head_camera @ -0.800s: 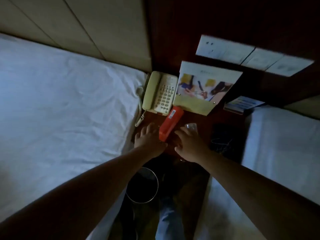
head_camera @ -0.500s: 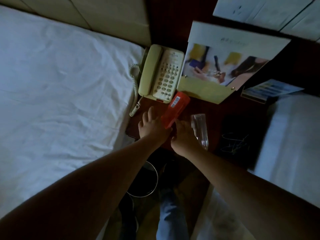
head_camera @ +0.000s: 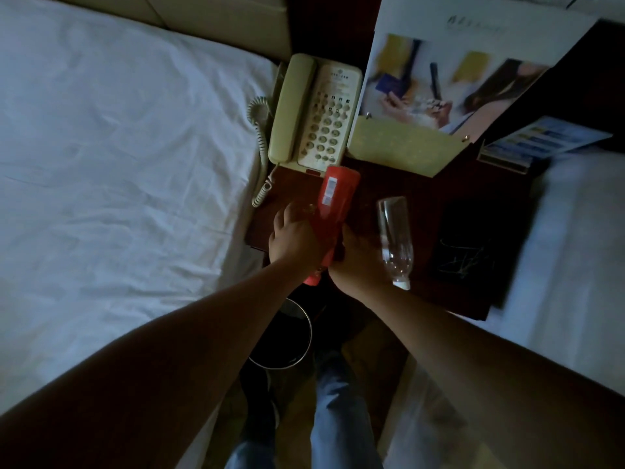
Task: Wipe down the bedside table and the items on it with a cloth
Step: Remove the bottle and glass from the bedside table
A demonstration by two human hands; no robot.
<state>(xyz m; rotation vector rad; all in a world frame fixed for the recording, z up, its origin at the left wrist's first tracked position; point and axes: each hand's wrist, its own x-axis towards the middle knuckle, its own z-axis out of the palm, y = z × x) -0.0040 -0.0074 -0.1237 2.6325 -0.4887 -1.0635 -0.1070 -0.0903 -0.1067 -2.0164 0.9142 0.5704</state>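
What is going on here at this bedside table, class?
A person is standing at a dark wooden bedside table between two beds, with both hands around a red bottle. The left hand and the right hand meet near its lower end. A clear plastic bottle lies on its side just to the right. A cream telephone, a printed folder and a dark object also sit on the table. No cloth can be seen.

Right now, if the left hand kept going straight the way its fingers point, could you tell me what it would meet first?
Probably the telephone. The left hand, beside the red bottle, points up the bedside table toward the phone's near edge, with bare wood between. Depth is unclear, so it might pass nearer the coiled cord.
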